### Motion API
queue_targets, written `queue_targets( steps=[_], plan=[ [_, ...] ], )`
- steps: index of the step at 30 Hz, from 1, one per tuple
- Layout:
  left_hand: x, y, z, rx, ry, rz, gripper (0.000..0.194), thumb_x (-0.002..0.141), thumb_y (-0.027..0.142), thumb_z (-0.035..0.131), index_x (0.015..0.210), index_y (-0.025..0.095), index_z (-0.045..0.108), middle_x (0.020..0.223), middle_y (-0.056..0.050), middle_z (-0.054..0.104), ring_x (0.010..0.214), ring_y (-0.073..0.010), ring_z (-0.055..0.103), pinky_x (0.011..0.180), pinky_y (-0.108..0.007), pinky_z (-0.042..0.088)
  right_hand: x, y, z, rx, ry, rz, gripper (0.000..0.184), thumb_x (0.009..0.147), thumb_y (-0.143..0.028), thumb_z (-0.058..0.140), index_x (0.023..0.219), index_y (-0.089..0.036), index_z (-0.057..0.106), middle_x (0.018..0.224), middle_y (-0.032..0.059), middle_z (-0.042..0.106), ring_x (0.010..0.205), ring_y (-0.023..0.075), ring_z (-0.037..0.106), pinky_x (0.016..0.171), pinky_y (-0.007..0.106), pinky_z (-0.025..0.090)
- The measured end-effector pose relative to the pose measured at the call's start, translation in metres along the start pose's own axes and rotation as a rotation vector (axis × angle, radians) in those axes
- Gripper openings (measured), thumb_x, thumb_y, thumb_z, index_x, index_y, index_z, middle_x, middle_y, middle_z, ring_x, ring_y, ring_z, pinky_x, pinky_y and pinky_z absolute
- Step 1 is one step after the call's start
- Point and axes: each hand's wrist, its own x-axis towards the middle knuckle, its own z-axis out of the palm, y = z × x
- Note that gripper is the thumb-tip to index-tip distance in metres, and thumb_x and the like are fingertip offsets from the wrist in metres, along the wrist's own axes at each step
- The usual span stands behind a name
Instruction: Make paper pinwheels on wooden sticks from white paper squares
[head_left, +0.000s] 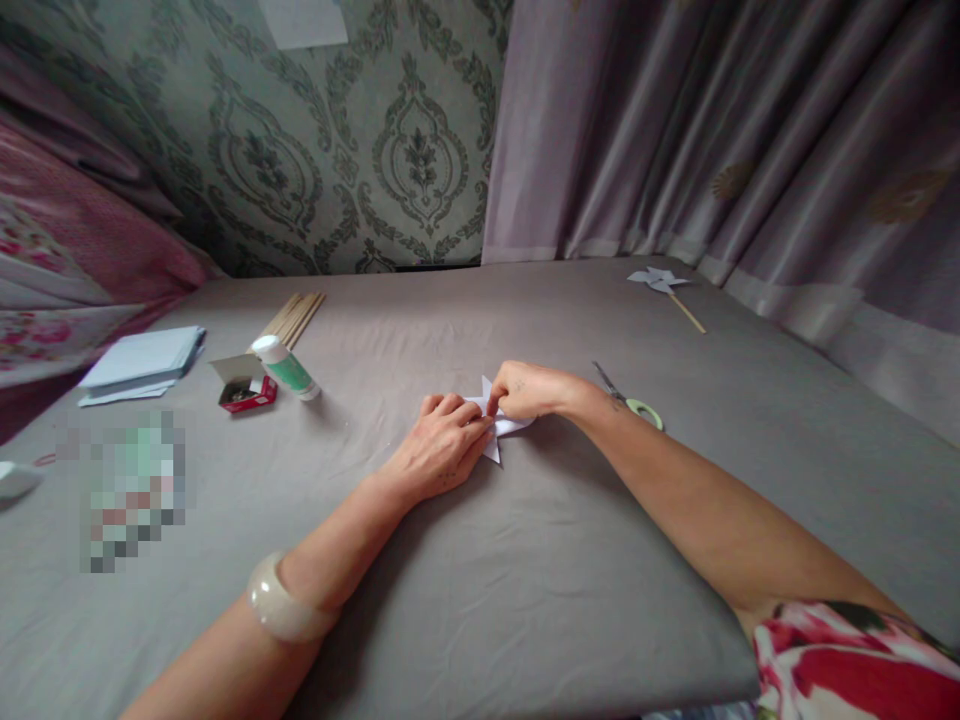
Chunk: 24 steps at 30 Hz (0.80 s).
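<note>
A white paper pinwheel [512, 422] with pointed, folded blades lies on the grey cloth in front of me, partly hidden under my hands. My left hand [448, 440] grips its left side, with the fingers together and bent over the paper. From the right, my right hand [523, 390] reaches in with its fingers curled and pinched down at the pinwheel's middle. Whatever sits between those fingertips is hidden. Just beyond my right forearm lie scissors [643, 412] with light green handles, partly covered by the arm.
A finished pinwheel on a stick [660, 280] lies at the far right. Leftward are a glue stick [289, 368], an open small red box [249, 394] of small metal pieces, wooden sticks [294, 318] and stacked paper [142, 360]. A blurred-out item [139, 490] lies near left.
</note>
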Motion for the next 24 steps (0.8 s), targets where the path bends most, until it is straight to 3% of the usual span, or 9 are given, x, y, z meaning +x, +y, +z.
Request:
queue_targets(
  steps=[4, 8, 12, 17, 24],
  plan=[
    [0.002, 0.000, -0.001, 0.040, 0.014, -0.003, 0.036, 0.098, 0.032, 0.034, 0.101, 0.020, 0.067, 0.094, -0.007, 0.064, 0.093, -0.0221, 0.049, 0.084, -0.041, 0.033, -0.003, 0.002, -0.001, 0.023, 0.036, -0.041, 0.034, 0.068, -0.008, 0.053, 0.087, -0.019, 0.079, 0.074, 0.0035, 0.074, 0.066, 0.0136, 0.064, 0.052, 0.018, 0.039],
    [0.005, 0.001, -0.003, 0.053, 0.020, -0.022, 0.035, 0.097, 0.033, 0.036, 0.095, 0.021, 0.068, 0.098, -0.008, 0.064, 0.094, -0.0232, 0.047, 0.084, -0.042, 0.032, -0.013, 0.017, 0.001, 0.172, 0.211, -0.032, 0.034, 0.072, -0.009, 0.051, 0.093, -0.017, 0.077, 0.089, 0.0057, 0.076, 0.077, 0.0143, 0.066, 0.061, 0.018, 0.043],
    [0.008, 0.003, -0.003, 0.039, 0.031, -0.046, 0.035, 0.097, 0.033, 0.037, 0.093, 0.020, 0.069, 0.103, -0.008, 0.063, 0.098, -0.0241, 0.046, 0.087, -0.043, 0.031, -0.031, 0.035, 0.011, 0.240, 0.351, 0.031, 0.029, 0.075, -0.013, 0.052, 0.093, -0.014, 0.075, 0.083, 0.0067, 0.074, 0.069, 0.0143, 0.064, 0.060, 0.021, 0.042],
    [0.010, 0.005, -0.002, -0.003, 0.041, -0.082, 0.033, 0.096, 0.033, 0.040, 0.093, 0.021, 0.070, 0.106, -0.007, 0.063, 0.100, -0.0245, 0.045, 0.089, -0.044, 0.031, -0.052, 0.045, 0.027, 0.265, 0.431, 0.092, 0.030, 0.077, -0.013, 0.049, 0.095, -0.013, 0.073, 0.073, 0.0049, 0.071, 0.062, 0.0131, 0.059, 0.062, 0.023, 0.043],
    [0.008, 0.007, 0.001, -0.024, 0.057, -0.140, 0.033, 0.096, 0.032, 0.040, 0.098, 0.023, 0.071, 0.112, -0.009, 0.062, 0.103, -0.0255, 0.044, 0.092, -0.046, 0.032, -0.055, 0.051, 0.044, 0.313, 0.605, 0.134, 0.027, 0.077, -0.013, 0.051, 0.093, -0.016, 0.072, 0.076, 0.0039, 0.071, 0.064, 0.0135, 0.061, 0.066, 0.025, 0.045]
  ],
)
